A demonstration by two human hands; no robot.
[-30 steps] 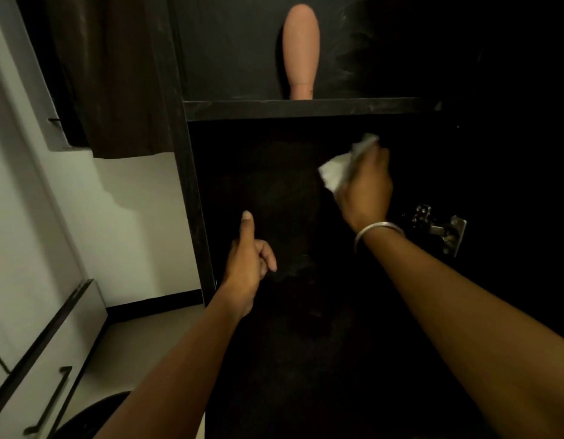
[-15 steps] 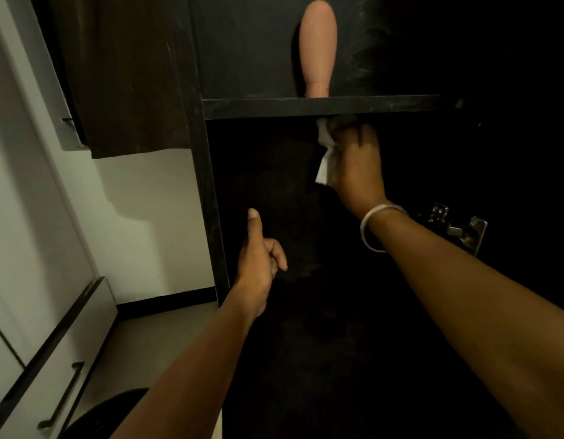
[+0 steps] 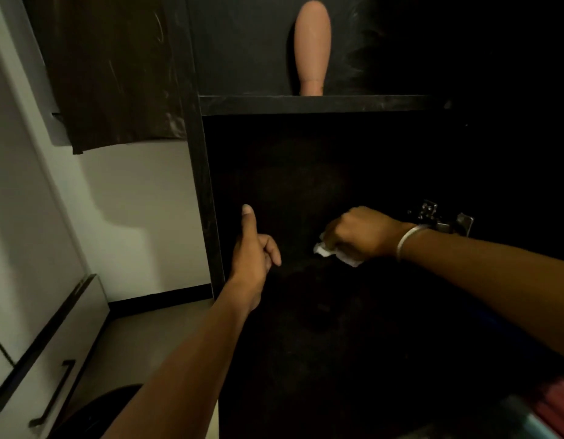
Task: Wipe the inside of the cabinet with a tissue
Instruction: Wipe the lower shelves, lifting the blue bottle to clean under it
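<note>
— Hands first, nearest in: where does each sit?

— Left hand (image 3: 253, 256) is at the cabinet's left side panel (image 3: 204, 198), thumb straight up, the other fingers loosely curled and holding nothing. Right hand (image 3: 358, 234) is further right and a little deeper in, fingers curled round the tissue (image 3: 321, 250).

— And the tissue relative to that hand?

— Crumpled white paper, soft and wadded, poking out below and to the left of the knuckles. It seems pressed to the dark inner surface of the cabinet (image 3: 290, 185), though the gloom makes contact hard to confirm.

— Which way does unwiped area lie?

— My guess: mostly left and far, toward the shelf edge (image 3: 321, 104). The right hand is the one to cover it.

— Anything else?

— Metal bangle (image 3: 408, 239) on the right wrist, a shiny hinge (image 3: 439, 218) just behind it, matte black board, and farthest, a smooth peach rounded object (image 3: 312, 49) standing on the shelf.
</note>
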